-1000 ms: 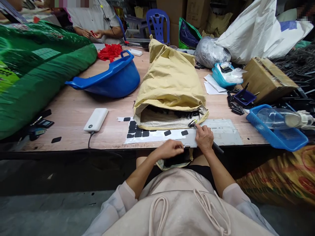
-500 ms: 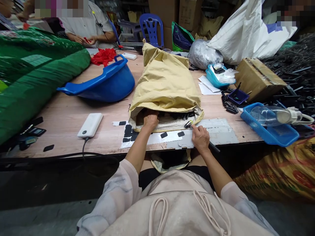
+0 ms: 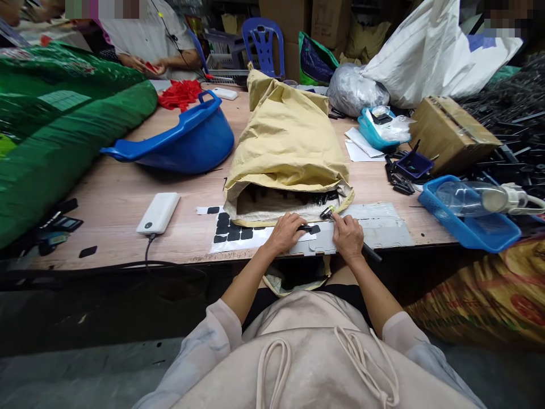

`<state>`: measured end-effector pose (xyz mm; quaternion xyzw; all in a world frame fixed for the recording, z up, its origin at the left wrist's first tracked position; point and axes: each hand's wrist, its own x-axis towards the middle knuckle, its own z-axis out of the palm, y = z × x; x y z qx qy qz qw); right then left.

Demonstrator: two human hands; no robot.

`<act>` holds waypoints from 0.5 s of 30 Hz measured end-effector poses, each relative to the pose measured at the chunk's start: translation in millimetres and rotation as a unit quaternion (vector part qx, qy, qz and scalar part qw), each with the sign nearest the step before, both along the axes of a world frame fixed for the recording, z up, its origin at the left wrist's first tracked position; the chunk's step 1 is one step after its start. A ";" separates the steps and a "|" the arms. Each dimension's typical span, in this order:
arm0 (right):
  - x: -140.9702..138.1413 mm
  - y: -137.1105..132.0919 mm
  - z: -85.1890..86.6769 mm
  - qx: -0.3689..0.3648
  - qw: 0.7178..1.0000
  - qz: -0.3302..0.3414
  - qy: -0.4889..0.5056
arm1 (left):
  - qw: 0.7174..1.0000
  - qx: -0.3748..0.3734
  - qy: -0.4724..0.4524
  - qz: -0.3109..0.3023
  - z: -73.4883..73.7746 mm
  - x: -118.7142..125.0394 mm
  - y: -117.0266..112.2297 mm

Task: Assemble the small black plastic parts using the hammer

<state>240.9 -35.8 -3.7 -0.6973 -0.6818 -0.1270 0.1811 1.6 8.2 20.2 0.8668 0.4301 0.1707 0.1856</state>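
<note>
My right hand [image 3: 348, 236] is closed round a small hammer [image 3: 327, 213], its metal head towards the bag and its dark handle end sticking out below my wrist. My left hand [image 3: 286, 232] pinches a small black plastic piece [image 3: 305, 228] just above the strip of white backing paper [image 3: 259, 240]. Black rounded stickers [image 3: 233, 231] cover the left part of that strip. Beneath my right hand lies a grey board [image 3: 385, 227]. A yellow-tan woven bag [image 3: 293, 136] opens towards me, with dark pieces [image 3: 326, 197] visible inside its mouth.
Left stand a blue basin [image 3: 187, 142], a white power bank [image 3: 158, 213] on a cable and a big green sack [image 3: 85, 130]. Right are a blue basket [image 3: 468, 221] with a clear bottle, a cardboard box [image 3: 453, 133] and heaped black parts. A co-worker handles red pieces across the table.
My left hand has come out of the bag's mouth and moved right and towards me, now with a small black plastic piece. My right hand keeps the hammer in nearly the same place.
</note>
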 end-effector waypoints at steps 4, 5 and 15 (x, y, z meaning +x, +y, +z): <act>0.5 0.1 -1.1 0.000 1.000 0.003 0.016 | 0.996 -0.016 -0.085 0.019 -13.9 -8.4 4.1; 1.1 0.4 -1.5 0.002 1.000 0.004 0.019 | 0.994 -0.019 -0.100 0.027 -16.1 -9.3 4.9; -9.5 -5.7 10.7 0.002 0.988 0.067 0.142 | 0.985 -0.043 -0.156 0.062 -23.0 -8.3 8.7</act>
